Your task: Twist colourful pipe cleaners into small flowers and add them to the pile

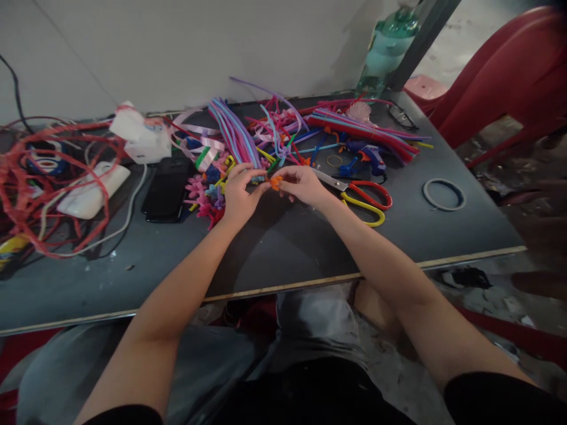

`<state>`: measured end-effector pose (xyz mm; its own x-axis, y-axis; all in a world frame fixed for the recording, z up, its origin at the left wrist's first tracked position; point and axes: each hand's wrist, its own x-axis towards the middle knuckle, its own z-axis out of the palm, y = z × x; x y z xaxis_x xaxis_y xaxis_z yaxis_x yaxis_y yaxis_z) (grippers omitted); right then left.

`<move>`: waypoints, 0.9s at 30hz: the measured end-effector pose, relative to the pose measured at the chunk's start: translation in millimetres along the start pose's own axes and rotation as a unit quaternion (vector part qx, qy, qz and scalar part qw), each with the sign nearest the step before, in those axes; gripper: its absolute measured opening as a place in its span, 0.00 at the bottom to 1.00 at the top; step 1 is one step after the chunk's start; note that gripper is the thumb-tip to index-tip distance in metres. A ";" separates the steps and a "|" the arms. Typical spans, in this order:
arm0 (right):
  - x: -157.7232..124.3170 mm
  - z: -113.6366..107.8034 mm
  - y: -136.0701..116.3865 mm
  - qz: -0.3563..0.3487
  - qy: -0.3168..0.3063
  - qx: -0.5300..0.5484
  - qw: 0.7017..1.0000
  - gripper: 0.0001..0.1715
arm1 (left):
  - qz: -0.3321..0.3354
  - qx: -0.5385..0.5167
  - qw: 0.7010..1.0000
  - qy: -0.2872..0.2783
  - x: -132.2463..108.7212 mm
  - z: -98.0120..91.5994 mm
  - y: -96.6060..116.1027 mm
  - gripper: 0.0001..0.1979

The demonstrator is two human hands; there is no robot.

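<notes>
My left hand and my right hand meet over the dark grey table, fingers pinched together. Between them sits a small orange pipe-cleaner piece, gripped by my right fingertips and touched by my left. Just beyond the hands lies a heap of coloured pipe cleaners. Small pink and blue pipe-cleaner shapes lie left of my left hand. Red-and-yellow scissors rest right of my right hand.
A black phone, a white device and tangled red cord lie at the left. A blue glue gun, a wire ring, a green bottle and a red chair are at the right.
</notes>
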<state>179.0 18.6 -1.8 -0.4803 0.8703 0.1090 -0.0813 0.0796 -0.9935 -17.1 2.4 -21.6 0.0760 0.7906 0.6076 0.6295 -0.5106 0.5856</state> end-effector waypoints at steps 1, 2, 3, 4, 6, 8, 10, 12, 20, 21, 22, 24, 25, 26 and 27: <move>0.1 1.4 0.9 0.014 0.000 0.012 1.000 0.31 | -0.008 0.000 1.000 0.000 0.4 -0.5 -0.5 0.23; 0.4 2.7 2.0 0.025 0.002 0.025 0.999 0.32 | -0.013 -0.003 1.000 0.000 0.6 -1.0 -0.6 0.23; 0.9 3.8 3.2 0.032 0.007 0.036 0.999 0.32 | -0.015 -0.008 1.000 0.004 0.7 -1.5 -0.3 0.23; 1.6 4.7 4.4 0.035 0.016 0.044 0.998 0.31 | -0.016 -0.013 1.000 0.011 0.7 -1.9 0.5 0.23; 3.1 5.8 6.6 0.029 0.053 0.040 0.997 0.29 | -0.010 -0.020 0.999 0.030 0.2 -2.6 3.6 0.19; 3.8 6.8 8.3 0.016 0.098 0.007 0.995 0.23 | 0.006 -0.023 0.999 0.039 -0.5 -2.8 7.8 0.15; 3.1 8.6 9.3 -0.003 0.133 -0.041 0.990 0.16 | 0.018 -0.024 0.999 0.035 -1.2 -2.6 11.6 0.13; 1.2 11.8 9.3 -0.030 0.148 -0.087 0.985 0.09 | 0.018 -0.025 0.999 0.027 -1.5 -2.3 14.1 0.12; -2.7 18.6 9.5 -0.080 0.172 -0.127 0.974 0.05 | 0.013 -0.003 1.000 0.011 -1.3 -1.8 13.7 0.05; -2.5 18.4 10.0 -0.080 0.174 -0.120 0.974 0.05 | 0.012 -0.005 1.000 0.013 -1.3 -1.4 13.0 0.05; -2.3 18.2 10.5 -0.080 0.174 -0.112 0.975 0.06 | 0.009 -0.005 1.000 0.015 -1.4 -0.9 12.3 0.05; -2.2 18.4 11.1 -0.075 0.172 -0.099 0.977 0.07 | 0.004 -0.005 1.000 0.016 -1.7 0.3 11.5 0.07; -2.3 18.8 11.3 -0.072 0.171 -0.096 0.978 0.07 | 0.003 -0.008 1.000 0.015 -1.9 0.9 11.5 0.08; -2.4 19.3 11.4 -0.070 0.171 -0.095 0.978 0.07 | 0.005 -0.012 1.000 0.013 -2.1 1.4 12.0 0.09; -2.5 19.9 11.5 -0.068 0.171 -0.096 0.978 0.06 | 0.008 -0.015 1.000 0.010 -2.3 2.0 12.8 0.11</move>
<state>161.9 7.6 -12.9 -0.1532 0.9544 0.2564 0.0578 0.2677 -0.9618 -7.7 -5.4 -16.5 0.0706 0.7750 0.6280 0.6051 -0.5338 0.5907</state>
